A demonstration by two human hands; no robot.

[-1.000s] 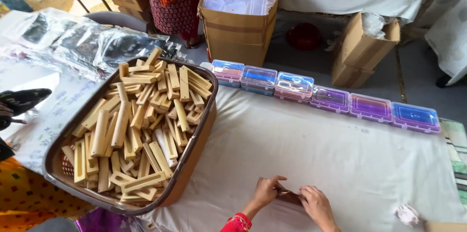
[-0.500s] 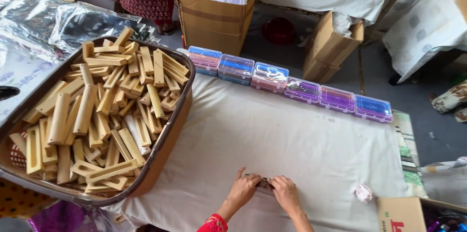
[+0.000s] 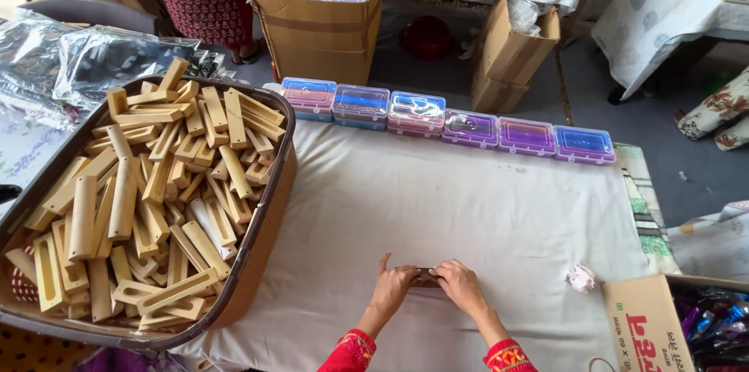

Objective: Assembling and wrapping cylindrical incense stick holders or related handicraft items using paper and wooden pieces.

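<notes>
Both hands meet at six o'clock on the white-clothed counter (image 3: 468, 208), pressing a small dark piece (image 3: 425, 275) flat between them. The left hand (image 3: 392, 286) and right hand (image 3: 460, 284) each pinch one end, grip closed on the piece. Steady, even pressure from both sides would serve best. The tray (image 3: 269, 216) of wooden blocks (image 3: 148, 192) sits at nine o'clock, the plastic boxes (image 3: 445, 118) at twelve.

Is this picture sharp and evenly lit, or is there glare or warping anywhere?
Head view: soft, even light, mostly sharp; glare on the crinkled plastic bags and the row of clear boxes; the table edge bows from a wide lens; the small dark piece between both hands is hard to make out.
</notes>
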